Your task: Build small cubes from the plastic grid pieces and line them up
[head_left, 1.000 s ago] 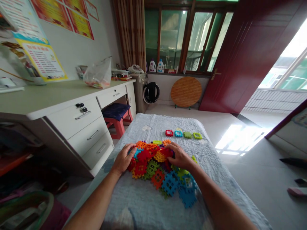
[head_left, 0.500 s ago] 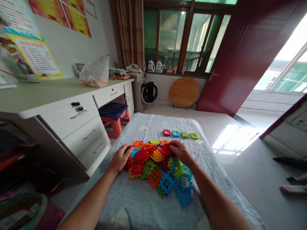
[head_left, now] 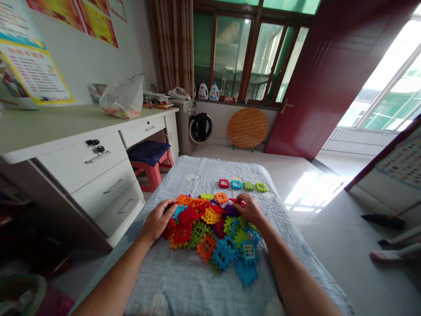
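A heap of coloured plastic interlocking tiles lies on a table covered with a pale blue cloth. My left hand rests on the heap's left edge, fingers spread over a red and a blue tile. My right hand is at the heap's far right, fingers pinched on a red tile. Beyond the heap, a row of single tiles lies flat: red, blue, green and lime.
A white desk with drawers stands at the left, a plastic bag on top. A red stool with a blue cushion sits beside it. A round wooden tabletop leans under the window. A red door stands open.
My right hand has lifted off the heap and closed on a red tile at the far right edge. My left hand has stayed on the heap. The camera has tilted slightly.
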`<state>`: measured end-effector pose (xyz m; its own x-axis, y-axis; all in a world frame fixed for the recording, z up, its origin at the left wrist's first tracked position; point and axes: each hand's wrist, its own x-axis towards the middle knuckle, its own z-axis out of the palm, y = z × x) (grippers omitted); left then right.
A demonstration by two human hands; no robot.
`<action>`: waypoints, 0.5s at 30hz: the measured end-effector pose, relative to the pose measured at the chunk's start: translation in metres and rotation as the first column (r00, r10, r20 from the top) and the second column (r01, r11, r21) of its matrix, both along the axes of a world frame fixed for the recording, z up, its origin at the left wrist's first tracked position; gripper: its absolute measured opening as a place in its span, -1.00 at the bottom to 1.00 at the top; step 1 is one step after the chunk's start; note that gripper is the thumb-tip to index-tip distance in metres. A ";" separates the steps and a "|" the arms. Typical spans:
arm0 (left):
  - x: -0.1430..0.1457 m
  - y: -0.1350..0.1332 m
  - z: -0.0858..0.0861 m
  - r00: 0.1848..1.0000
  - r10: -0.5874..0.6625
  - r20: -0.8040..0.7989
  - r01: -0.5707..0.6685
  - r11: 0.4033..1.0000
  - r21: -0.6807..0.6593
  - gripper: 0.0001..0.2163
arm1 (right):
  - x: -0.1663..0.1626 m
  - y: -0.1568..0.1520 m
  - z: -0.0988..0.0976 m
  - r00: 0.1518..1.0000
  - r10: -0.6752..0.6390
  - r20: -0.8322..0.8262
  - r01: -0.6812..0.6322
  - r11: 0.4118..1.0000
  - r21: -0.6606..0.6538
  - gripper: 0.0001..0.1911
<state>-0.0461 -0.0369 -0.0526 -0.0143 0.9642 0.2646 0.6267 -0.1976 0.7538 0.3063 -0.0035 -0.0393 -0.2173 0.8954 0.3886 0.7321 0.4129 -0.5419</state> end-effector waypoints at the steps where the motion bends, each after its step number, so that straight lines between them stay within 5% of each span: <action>1: 0.000 0.000 0.000 1.000 -0.002 -0.001 0.002 1.000 -0.003 -0.59 | 0.001 0.000 0.000 1.000 0.025 0.007 -0.025 0.999 -0.031 -0.89; 8: 0.000 0.001 0.000 1.000 0.009 -0.007 -0.009 1.000 -0.007 -0.59 | 0.008 0.006 -0.006 0.979 -0.153 -0.131 0.162 0.985 0.065 -0.84; 15: 0.001 0.000 0.002 1.000 -0.004 -0.004 0.004 1.000 -0.011 -0.60 | 0.024 0.004 -0.005 0.947 -0.291 0.136 0.276 0.953 0.124 -0.85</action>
